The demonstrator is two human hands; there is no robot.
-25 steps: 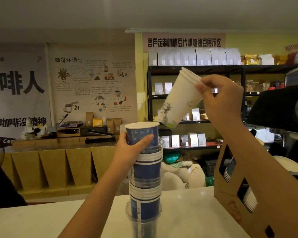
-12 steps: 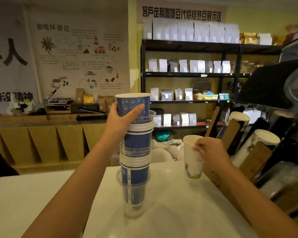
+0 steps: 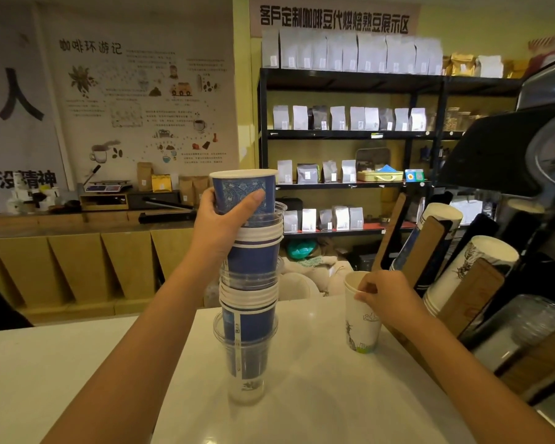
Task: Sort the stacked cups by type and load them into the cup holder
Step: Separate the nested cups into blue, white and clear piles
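Note:
A tall mixed stack of cups [image 3: 249,302], blue paper ones nested with clear plastic ones, stands upright on the white counter [image 3: 302,395]. My left hand [image 3: 218,229] grips the top blue cup [image 3: 242,190]. My right hand [image 3: 388,296] pinches the rim of a white printed paper cup [image 3: 361,325], upright on or just above the counter to the right of the stack. The brown cardboard cup holder [image 3: 468,296] leans at the right, with white cups [image 3: 471,267], blue-striped cups [image 3: 436,225] and clear cups [image 3: 519,328] in its slots.
A dark machine [image 3: 526,149] looms at the far right behind the holder. Black shelves [image 3: 350,133] with coffee bags stand beyond the counter. A wooden bench with a scale [image 3: 106,187] runs along the left wall.
My right hand brought the white cup down from high in the air to the counter beside the holder. The view dropped toward the counter. My left hand kept its grip on the top blue cup.

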